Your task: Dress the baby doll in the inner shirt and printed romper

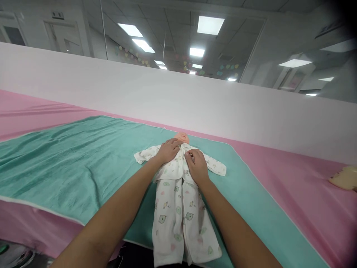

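A baby doll [182, 137] lies on its back, its head at the far end. It wears a white printed baby shirt [170, 171] with both sleeves spread sideways, and white trousers [169, 219] with animal prints run toward me. My left hand [169, 149] rests on the shirt's upper chest near the neck, fingers stretched out over the cloth. On the other side of the front opening is my right hand [197, 163], its thumb and fingers curled together at the shirt's edge. The palms and the cloth beneath them are hidden.
A green towel [69, 160] with a pale edge lies under the doll, over a pink sheet [279, 171]. Behind stands a low white wall [139, 93] topped by glass. A pale yellowish object [344, 178] is at the right edge.
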The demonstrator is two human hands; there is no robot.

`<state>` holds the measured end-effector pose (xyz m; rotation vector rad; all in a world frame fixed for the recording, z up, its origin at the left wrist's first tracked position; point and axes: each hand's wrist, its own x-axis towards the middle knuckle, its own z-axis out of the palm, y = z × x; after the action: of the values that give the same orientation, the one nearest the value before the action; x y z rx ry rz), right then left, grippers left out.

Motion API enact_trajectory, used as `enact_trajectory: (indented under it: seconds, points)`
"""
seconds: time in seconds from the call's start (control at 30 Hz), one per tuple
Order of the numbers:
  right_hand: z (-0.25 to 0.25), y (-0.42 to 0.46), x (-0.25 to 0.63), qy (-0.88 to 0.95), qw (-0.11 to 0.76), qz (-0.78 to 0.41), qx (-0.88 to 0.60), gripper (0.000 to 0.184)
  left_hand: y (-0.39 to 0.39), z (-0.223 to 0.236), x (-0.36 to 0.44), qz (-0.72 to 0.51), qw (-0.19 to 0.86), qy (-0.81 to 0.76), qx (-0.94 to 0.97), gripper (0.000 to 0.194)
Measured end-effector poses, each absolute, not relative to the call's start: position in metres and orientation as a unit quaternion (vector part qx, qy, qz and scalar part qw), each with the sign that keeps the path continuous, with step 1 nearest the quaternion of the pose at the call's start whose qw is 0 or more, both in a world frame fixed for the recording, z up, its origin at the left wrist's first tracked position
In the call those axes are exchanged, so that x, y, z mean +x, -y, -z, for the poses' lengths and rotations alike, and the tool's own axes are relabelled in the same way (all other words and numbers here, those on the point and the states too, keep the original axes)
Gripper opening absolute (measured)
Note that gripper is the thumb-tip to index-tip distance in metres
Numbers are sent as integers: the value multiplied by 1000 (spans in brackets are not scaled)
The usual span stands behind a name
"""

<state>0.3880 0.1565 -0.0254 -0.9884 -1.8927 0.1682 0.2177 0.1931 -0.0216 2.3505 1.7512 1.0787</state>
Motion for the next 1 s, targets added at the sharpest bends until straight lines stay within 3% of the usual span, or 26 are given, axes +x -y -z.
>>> enact_trajectory:
  seconds: [0.33,0.47,0.67,0.8,1.0]
  points:
    - [7,-175,368,792,340,-29,-507,24,-187,27,219,-485,67,-509,708,24]
    - [6,-183,367,791,379,-64,-476,20,-186,24,221,-502,97,-494,703,18]
    - [13,-184,376,755,444,-206,-438,25,-186,17,225,-504,122,-514,684,15]
    - [15,-184,377,730,470,-243,-433,25,-182,11,226,-514,190,-503,669,14]
    - [18,-185,378,705,498,-277,-421,30,-179,13,224,-548,292,-482,618,30]
